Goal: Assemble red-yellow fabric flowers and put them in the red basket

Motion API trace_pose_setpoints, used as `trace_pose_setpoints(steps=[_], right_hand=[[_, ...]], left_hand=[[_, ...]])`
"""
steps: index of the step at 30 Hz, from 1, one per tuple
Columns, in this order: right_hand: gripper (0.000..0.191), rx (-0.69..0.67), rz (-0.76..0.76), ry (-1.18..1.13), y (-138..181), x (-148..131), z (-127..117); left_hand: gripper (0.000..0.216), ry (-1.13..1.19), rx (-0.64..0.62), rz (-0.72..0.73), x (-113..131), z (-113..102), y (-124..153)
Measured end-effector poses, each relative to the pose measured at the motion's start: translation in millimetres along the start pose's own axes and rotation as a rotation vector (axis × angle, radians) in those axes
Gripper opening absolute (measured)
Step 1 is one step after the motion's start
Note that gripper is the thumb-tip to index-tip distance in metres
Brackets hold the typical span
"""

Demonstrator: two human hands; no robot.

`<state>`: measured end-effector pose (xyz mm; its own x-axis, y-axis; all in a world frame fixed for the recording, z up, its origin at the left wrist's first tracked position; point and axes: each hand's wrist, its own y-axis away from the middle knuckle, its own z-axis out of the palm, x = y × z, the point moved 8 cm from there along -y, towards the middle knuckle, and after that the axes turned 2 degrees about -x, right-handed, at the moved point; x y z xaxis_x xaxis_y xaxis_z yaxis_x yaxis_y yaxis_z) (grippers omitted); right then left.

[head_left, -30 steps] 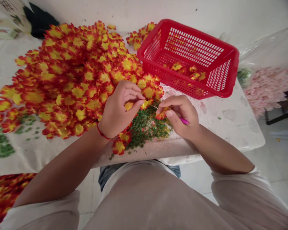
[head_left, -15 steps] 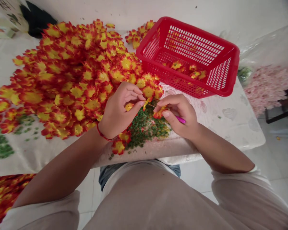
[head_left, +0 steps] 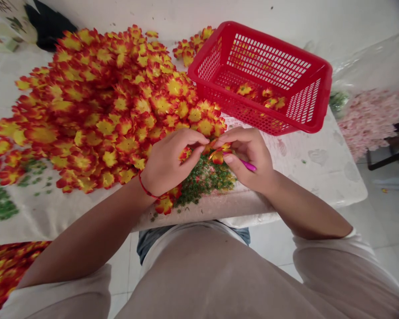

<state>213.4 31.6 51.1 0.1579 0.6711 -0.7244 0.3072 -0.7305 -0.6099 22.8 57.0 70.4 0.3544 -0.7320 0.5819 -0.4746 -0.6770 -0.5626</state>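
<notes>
Head view: my left thumb and index finger nearly meet beside my right fingertips, and I cannot tell whether my left hand (head_left: 173, 159) pinches anything. My right hand (head_left: 252, 153) is closed around a slim, bright purple handle (head_left: 249, 165), with a red-edged yellow artificial blossom (head_left: 218, 156) at its fingertips. Just below lies a loose clump of tiny green plastic sprigs (head_left: 208, 179). To the left spreads a large heap of red-and-yellow blossoms (head_left: 96, 110); beyond my right hand, a red lattice-sided plastic basket (head_left: 279, 48) holds a few more on the pale patterned tablecloth (head_left: 319, 177).
</notes>
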Motion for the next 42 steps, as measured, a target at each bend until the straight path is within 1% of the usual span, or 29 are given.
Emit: trace_pose_setpoints(steps=[2, 4, 8, 11, 14, 16, 19, 22, 23, 25, 27, 28, 29, 31, 33, 35, 37, 39, 42], right_hand=[[0.037, 0.004, -0.007, -0.002, -0.3, -0.5, 0.7], [0.037, -0.001, -0.013, -0.013, -0.1, -1.3, 1.9], [0.045, -0.03, 0.026, -0.041, 2.1, 1.7, 6.2], [0.058, -0.018, 0.038, -0.035, 3.0, 5.1, 7.5], [0.067, 0.067, 0.03, 0.001, 1.0, 6.3, 2.0], [0.062, 0.082, 0.045, 0.04, -1.7, 6.3, 0.1], [0.044, 0.032, 0.053, 0.047, -5.3, 2.8, 1.5], [0.034, 0.019, 0.052, 0.041, -5.0, -0.8, -0.2], [0.033, 0.035, 0.053, 0.055, -4.2, -1.1, -2.1], [0.03, 0.089, 0.064, 0.078, -2.8, 0.0, -7.1], [0.029, 0.154, 0.078, 0.058, -2.2, 2.4, -12.1], [0.029, 0.182, 0.082, 0.04, -2.4, 3.4, -14.0], [0.028, 0.207, 0.081, 0.025, -2.8, 4.0, -15.6], [0.027, 0.242, 0.079, 0.008, -3.7, 4.4, -17.7], [0.026, 0.249, 0.079, -0.002, -4.3, 4.2, -17.7], [0.025, 0.245, 0.067, -0.008, -4.4, 2.9, -16.8], [0.025, 0.24, 0.048, -0.004, -4.4, 1.2, -16.2], [0.026, 0.239, 0.026, 0.006, -4.6, -0.5, -16.3], [0.026, 0.246, 0.014, 0.013, -5.0, -1.5, -17.8]], left_hand=[[0.025, 0.031, -0.016, 0.011, 0.4, 2.6, 0.9], [0.033, 0.082, -0.04, -0.009, -1.8, 6.0, 2.0], [0.035, 0.198, -0.082, -0.129, -10.4, 12.3, 5.5], [0.034, 0.24, -0.044, -0.181, -12.3, 10.3, 7.0], [0.033, 0.252, 0.001, -0.164, -7.7, 6.3, 6.4], [0.032, 0.264, -0.01, -0.103, 0.0, 6.0, 5.3], [0.033, 0.264, -0.081, -0.013, 11.5, 8.4, 4.8], [0.039, 0.271, -0.145, 0.013, 15.8, 10.1, 5.7], [0.041, 0.266, -0.139, 0.018, 15.9, 8.8, 5.7], [0.038, 0.211, -0.077, 0.032, 15.3, 2.8, 5.3], [0.028, 0.099, -0.031, 0.067, 15.9, -0.9, 4.8], [0.022, 0.033, -0.051, 0.083, 16.3, 1.2, 4.4], [0.017, -0.033, -0.102, 0.096, 16.4, 6.0, 4.2], [0.01, -0.149, -0.256, 0.105, 14.7, 20.3, 5.0], [0.008, -0.226, -0.382, 0.104, 12.3, 32.1, 7.1], [0.009, -0.267, -0.455, 0.092, 10.0, 38.8, 9.0], [0.012, -0.29, -0.496, 0.068, 7.2, 42.3, 10.2], [0.012, -0.292, -0.513, 0.046, 4.8, 43.1, 10.3], [0.01, -0.22, -0.497, -0.022, 0.0, 40.5, 8.2]])
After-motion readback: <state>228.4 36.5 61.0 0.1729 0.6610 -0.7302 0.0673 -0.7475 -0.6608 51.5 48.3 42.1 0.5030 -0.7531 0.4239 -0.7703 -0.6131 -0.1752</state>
